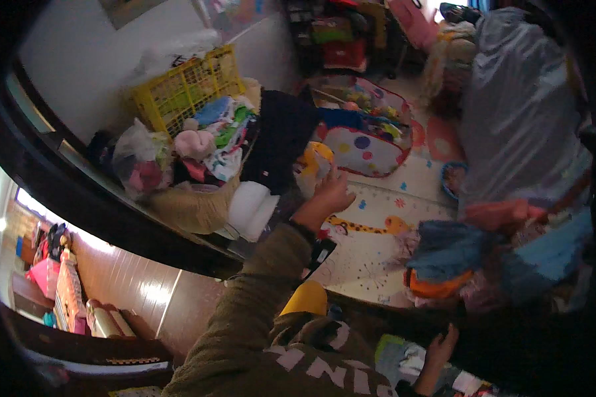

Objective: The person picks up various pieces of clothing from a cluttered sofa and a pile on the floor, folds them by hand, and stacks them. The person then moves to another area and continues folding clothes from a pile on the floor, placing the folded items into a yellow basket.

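My left hand [332,194] reaches forward in a dark olive sleeve, its fingers apart. Its fingertips overlap the edge of a yellow and white item [315,160], perhaps a bag; blur hides whether they touch. Just left of it lies a dark folded garment [283,134], draped over a heap of clothes, with a white folded cloth [252,208] below. Low on the right, my right hand [441,346] has its fingers apart and holds nothing I can see. Beside it are a grey and green cloth [395,355] and other fabric in shadow.
A yellow plastic crate [188,87] stands by the wall behind the clothes, near a clear plastic bag [144,159]. Beyond lies a spotted toy bin [372,149] on a printed play mat [362,263]. Blue and orange clothes [447,253] and a grey cover [516,114] are at right.
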